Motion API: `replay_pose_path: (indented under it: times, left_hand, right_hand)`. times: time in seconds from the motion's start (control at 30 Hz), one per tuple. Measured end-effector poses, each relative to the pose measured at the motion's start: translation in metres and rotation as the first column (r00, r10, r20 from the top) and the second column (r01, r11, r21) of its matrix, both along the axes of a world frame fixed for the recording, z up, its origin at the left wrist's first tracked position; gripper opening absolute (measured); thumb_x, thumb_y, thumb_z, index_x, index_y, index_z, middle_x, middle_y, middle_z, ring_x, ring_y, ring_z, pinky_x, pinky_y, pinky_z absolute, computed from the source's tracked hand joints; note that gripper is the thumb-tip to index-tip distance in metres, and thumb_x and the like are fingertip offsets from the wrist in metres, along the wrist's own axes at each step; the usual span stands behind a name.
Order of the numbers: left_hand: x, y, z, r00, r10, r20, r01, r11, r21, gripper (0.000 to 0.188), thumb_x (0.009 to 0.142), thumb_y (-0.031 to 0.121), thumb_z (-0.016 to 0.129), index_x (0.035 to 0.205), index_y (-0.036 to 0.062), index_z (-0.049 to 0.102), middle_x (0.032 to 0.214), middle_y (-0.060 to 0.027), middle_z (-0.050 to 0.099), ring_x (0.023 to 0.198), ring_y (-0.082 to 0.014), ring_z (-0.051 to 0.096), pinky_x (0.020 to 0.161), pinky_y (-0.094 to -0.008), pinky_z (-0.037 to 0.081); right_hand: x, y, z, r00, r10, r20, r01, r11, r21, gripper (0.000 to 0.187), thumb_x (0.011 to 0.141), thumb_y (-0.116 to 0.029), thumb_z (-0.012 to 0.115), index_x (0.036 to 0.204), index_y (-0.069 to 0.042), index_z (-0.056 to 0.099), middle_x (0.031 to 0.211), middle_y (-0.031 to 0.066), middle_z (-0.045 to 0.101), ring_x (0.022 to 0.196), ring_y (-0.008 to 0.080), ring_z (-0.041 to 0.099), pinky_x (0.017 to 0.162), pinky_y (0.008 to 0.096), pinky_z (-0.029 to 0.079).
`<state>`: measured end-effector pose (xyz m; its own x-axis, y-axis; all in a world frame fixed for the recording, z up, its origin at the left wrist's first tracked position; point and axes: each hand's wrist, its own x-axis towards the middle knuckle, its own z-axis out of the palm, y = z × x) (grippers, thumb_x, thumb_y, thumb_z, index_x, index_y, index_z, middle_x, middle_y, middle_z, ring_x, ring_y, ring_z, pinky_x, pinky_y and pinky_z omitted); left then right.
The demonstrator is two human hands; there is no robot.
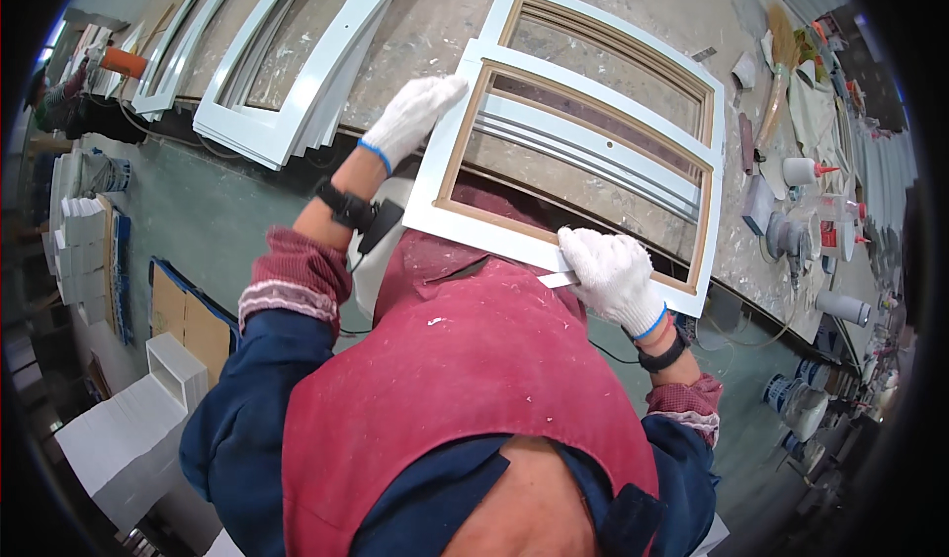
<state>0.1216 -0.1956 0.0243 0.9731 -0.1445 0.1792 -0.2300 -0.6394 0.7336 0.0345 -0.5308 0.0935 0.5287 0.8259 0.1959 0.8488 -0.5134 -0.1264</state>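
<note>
A white rectangular frame panel (499, 233) with a brown inner rim lies tilted on the table's near edge, overlapping further white frames (633, 38) stacked behind it. My left hand (415, 112), in a white knitted glove, grips this panel by its left edge near the far corner; its fingertips are partly hidden. At the near edge is my right hand (611, 272), gloved likewise, with its fingers closed. A short flat pale strip, looking like a blade or scraper (559, 279), sticks out from those fingers to the left. Most of the strip is covered by the glove.
More white frames (287, 112) are stacked at the table's left. On the right lie a straw brush (781, 48), a white glue bottle (799, 171) with a red tip, a tape roll (786, 236) and a grey cylinder (842, 307). White boards (129, 448) stand at lower left.
</note>
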Motion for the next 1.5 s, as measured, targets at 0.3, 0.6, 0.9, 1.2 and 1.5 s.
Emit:
replay_pose_path:
  times: [0.3,0.6,0.9,1.2,1.5]
  left_hand:
    - [0.087,0.003,0.002,0.979,0.005,-0.206,-0.06,0.964,-0.26,0.038,0.097,0.034,0.049,0.112,0.0022,0.063,0.097,-0.0104,0.067,0.088,-0.0175,0.065,0.079,-0.0291,0.052]
    - [0.071,-0.023,0.033,0.952,-0.018,-0.305,-0.217,0.662,-0.718,0.037,0.097,0.035,0.051,0.109,0.0015,0.058,0.087,-0.006,0.065,0.07,-0.014,0.063,0.064,-0.0266,0.053]
    - [0.025,-0.065,0.038,0.493,-0.739,-0.46,-0.124,0.464,-0.877,0.04,0.092,0.036,0.058,0.109,-0.0006,0.06,0.078,-0.0087,0.066,0.059,-0.0136,0.06,0.051,-0.0242,0.051]
    - [-0.033,-0.173,0.108,0.691,-0.717,-0.096,0.113,0.238,-0.965,0.055,0.085,0.022,0.071,0.129,0.0016,0.044,0.092,-0.0061,0.061,0.072,-0.0124,0.062,0.063,-0.0269,0.054]
    - [-0.045,-0.134,0.118,0.723,-0.661,-0.203,0.049,0.342,-0.938,0.043,0.09,0.029,0.063,0.121,0.0027,0.049,0.09,-0.0059,0.06,0.072,-0.0111,0.061,0.065,-0.0269,0.052]
  right_hand:
    - [-0.004,-0.001,0.016,0.999,-0.002,-0.046,0.004,0.998,0.057,0.049,0.069,-0.024,0.072,0.112,-0.007,0.058,0.088,0.0055,0.063,0.067,0.0212,0.062,0.058,0.0321,0.048]
    - [0.022,-0.023,0.057,0.995,-0.1,0.015,0.094,0.974,0.206,0.051,0.061,-0.023,0.08,0.106,-0.005,0.065,0.088,0.0105,0.067,0.072,0.0261,0.065,0.061,0.0336,0.051]
    - [0.072,-0.092,0.157,0.873,-0.366,-0.322,0.363,0.048,0.931,0.037,0.082,-0.025,0.07,0.111,-0.005,0.059,0.098,0.0088,0.066,0.074,0.0134,0.061,0.058,0.028,0.052]
    - [0.107,-0.1,0.081,0.899,0.283,-0.334,0.436,-0.639,0.634,0.033,0.093,-0.029,0.055,0.122,-0.016,0.05,0.106,0.0064,0.062,0.083,0.0149,0.062,0.063,0.0289,0.058]
    - [0.107,-0.054,0.034,0.759,0.442,-0.478,0.636,-0.659,0.401,0.029,0.089,-0.03,0.062,0.108,-0.009,0.061,0.081,-0.0002,0.068,0.053,0.0076,0.06,0.041,0.0234,0.049]
